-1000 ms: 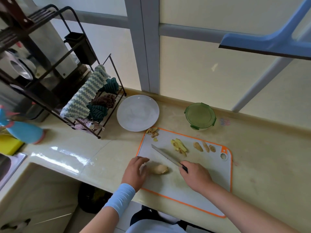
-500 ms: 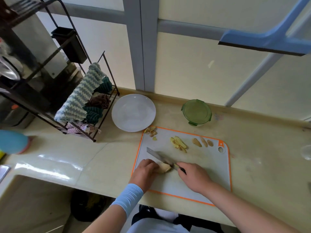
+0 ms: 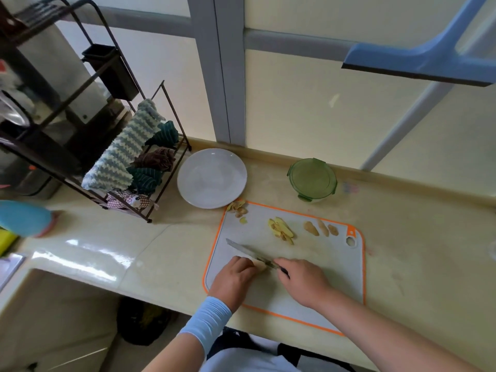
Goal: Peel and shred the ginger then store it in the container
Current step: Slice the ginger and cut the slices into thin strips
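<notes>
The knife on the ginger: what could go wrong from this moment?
The left hand holds the small ginger piece right against the knife, so a slip could cut that hand. The piece is small and may roll when the right hand presses the blade down.

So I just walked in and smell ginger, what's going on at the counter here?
A person is cutting ginger on the cutting board. The left hand holds a ginger piece down while the right hand grips the knife, its blade lying across that piece. A pile of slices, three chunks and some peelings lie farther back on the board. The container sits closed behind the board, near a white plate, so storing seems not yet begun.
</notes>
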`<state>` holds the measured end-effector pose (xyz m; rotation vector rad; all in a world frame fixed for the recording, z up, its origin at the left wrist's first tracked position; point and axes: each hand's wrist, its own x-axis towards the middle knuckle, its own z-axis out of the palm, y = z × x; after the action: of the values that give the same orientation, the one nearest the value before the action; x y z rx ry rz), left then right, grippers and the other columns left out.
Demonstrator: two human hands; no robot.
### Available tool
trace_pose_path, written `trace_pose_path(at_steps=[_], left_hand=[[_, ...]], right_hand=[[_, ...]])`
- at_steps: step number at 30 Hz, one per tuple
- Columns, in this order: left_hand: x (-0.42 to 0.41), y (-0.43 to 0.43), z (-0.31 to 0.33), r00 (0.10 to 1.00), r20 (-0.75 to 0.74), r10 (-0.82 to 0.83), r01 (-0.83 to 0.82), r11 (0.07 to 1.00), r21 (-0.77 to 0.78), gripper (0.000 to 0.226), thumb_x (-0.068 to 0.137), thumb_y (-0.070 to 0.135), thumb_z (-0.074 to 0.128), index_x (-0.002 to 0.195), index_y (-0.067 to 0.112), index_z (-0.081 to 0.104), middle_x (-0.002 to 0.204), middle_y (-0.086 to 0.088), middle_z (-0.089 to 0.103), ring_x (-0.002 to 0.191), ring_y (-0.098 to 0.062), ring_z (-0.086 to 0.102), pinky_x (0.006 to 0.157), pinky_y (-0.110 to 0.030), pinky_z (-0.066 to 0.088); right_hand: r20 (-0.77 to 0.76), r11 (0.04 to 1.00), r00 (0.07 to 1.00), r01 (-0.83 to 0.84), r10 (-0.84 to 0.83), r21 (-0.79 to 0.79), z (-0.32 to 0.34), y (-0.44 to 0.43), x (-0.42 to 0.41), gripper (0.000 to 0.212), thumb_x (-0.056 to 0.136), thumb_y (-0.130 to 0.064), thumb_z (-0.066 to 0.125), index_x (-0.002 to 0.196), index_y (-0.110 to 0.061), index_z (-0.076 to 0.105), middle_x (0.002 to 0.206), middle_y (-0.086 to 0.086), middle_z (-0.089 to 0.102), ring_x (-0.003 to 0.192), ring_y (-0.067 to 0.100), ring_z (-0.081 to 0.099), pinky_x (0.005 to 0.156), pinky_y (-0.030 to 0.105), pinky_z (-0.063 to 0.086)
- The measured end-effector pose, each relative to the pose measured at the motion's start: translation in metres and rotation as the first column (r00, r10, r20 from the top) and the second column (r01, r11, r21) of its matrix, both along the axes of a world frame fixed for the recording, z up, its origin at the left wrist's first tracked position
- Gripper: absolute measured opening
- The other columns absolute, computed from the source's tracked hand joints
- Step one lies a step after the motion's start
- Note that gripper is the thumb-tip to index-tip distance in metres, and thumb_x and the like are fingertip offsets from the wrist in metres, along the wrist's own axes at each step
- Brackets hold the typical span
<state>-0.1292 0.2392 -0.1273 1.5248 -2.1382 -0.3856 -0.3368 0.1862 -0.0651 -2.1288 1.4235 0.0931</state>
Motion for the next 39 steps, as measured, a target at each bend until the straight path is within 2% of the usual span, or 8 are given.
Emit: trace_pose_path(at_steps=[5,9,12,20,27,30,36,39], left_hand=[[-0.008,-0.004,-0.001,0.997,0.07,0.027,-0.027,1.0,-0.003,0.025,0.075,0.007,0.073,0.097,0.018,0.073,0.084,0.001,0.06,0.079,-0.018,0.052,0.064,-0.029,0.051],[-0.013,-0.004,0.001,0.994,0.103,0.041,-0.04,0.999,-0.007,0.026,0.081,0.012,0.054,0.097,0.019,0.073,0.086,0.002,0.059,0.079,-0.016,0.051,0.062,-0.028,0.051],[-0.014,-0.001,0.001,0.993,0.089,0.072,-0.069,0.997,-0.039,0.026,0.084,0.012,0.054,0.099,0.019,0.074,0.088,0.002,0.062,0.079,-0.017,0.055,0.064,-0.026,0.051],[-0.017,0.001,0.001,0.99,0.072,0.118,-0.114,0.992,-0.06,0.025,0.083,0.012,0.055,0.094,0.017,0.076,0.096,0.001,0.07,0.094,-0.017,0.061,0.075,-0.025,0.055],[-0.019,0.002,0.0,0.987,0.064,0.145,-0.141,0.988,-0.063,0.024,0.086,0.007,0.053,0.095,0.016,0.073,0.089,0.0,0.064,0.081,-0.019,0.057,0.067,-0.025,0.049],[-0.02,-0.001,0.004,0.987,0.094,0.132,-0.128,0.991,-0.042,0.026,0.086,0.009,0.05,0.098,0.018,0.072,0.088,0.001,0.061,0.081,-0.019,0.055,0.066,-0.025,0.049],[-0.019,0.0,0.005,0.991,0.097,0.095,-0.097,0.995,0.016,0.027,0.086,0.011,0.052,0.101,0.019,0.074,0.09,0.004,0.061,0.081,-0.018,0.057,0.066,-0.026,0.051],[-0.021,-0.001,0.007,0.99,0.112,0.089,-0.091,0.996,0.012,0.023,0.081,0.007,0.065,0.098,0.019,0.074,0.089,0.004,0.061,0.078,-0.017,0.056,0.064,-0.026,0.051]], right_hand=[[0.007,0.997,0.999,-0.052,0.052,0.051,-0.004,-0.006,-0.002,0.034,0.101,-0.034,0.04,0.13,-0.029,0.056,0.11,0.003,0.07,0.103,0.028,0.062,0.077,0.035,0.05],[-0.016,0.996,0.996,-0.082,0.083,0.038,-0.01,-0.007,-0.002,0.037,0.1,-0.033,0.039,0.135,-0.032,0.053,0.106,0.008,0.071,0.099,0.031,0.063,0.076,0.036,0.05],[-0.044,0.995,0.994,-0.1,0.1,0.017,-0.011,-0.007,-0.002,0.039,0.101,-0.034,0.037,0.138,-0.034,0.05,0.104,0.008,0.071,0.096,0.031,0.064,0.076,0.037,0.051],[-0.084,0.966,0.973,-0.223,0.214,-0.129,0.005,-0.001,-0.002,0.042,0.102,-0.03,0.036,0.142,-0.035,0.046,0.087,0.003,0.069,0.079,0.028,0.065,0.06,0.035,0.039],[-0.02,1.0,1.0,-0.005,0.004,-0.028,0.012,-0.021,-0.01,0.04,0.1,-0.036,0.037,0.137,-0.036,0.052,0.098,0.003,0.073,0.089,0.026,0.067,0.069,0.035,0.051],[-0.026,0.997,0.998,-0.058,0.059,0.042,0.007,-0.035,-0.01,0.034,0.099,-0.035,0.037,0.125,-0.032,0.06,0.099,0.002,0.071,0.09,0.025,0.065,0.063,0.03,0.04],[0.002,0.982,0.99,-0.142,0.142,0.123,-0.004,-0.029,-0.013,0.038,0.099,-0.037,0.039,0.134,-0.034,0.056,0.109,0.0,0.071,0.098,0.024,0.065,0.079,0.033,0.052],[0.008,0.985,0.99,-0.143,0.143,0.101,-0.007,-0.029,-0.014,0.039,0.1,-0.037,0.038,0.133,-0.034,0.056,0.107,0.0,0.072,0.097,0.024,0.065,0.078,0.033,0.053]])
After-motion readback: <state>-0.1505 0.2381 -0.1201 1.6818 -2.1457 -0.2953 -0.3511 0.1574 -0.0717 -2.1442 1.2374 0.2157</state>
